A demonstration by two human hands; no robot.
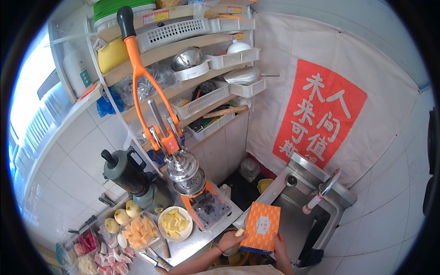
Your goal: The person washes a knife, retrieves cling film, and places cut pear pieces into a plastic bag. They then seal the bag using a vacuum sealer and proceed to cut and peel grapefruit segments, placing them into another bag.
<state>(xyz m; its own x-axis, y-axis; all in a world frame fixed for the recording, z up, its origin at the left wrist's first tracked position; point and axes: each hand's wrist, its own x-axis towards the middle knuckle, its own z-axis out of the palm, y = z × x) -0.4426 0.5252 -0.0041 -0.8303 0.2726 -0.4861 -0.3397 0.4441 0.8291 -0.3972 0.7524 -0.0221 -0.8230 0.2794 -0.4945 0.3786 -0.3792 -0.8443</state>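
Observation:
An orange cardboard box [260, 225] with a brick-like pattern and a white label bearing writing is held in front of me, close to the sink. My left hand [231, 240] grips its left side, with a cord around the wrist. A small pale-yellow thing [239, 232] shows at the thumb of that hand; I cannot tell whether it is a covering or a held piece. On the box's right edge is my right hand [279, 244]. The box's top face is towards me, and its underside is hidden.
A steel sink [292, 220] with a faucet [325, 192] lies right. On the steel counter [185, 249] stand an orange manual juicer [189, 175], a blender [129, 172], a plate of yellow fruit [174, 223], a tub of orange fruit chunks [140, 232] and wooden-handled knives [163, 264]. Shelves [192, 82] rise behind.

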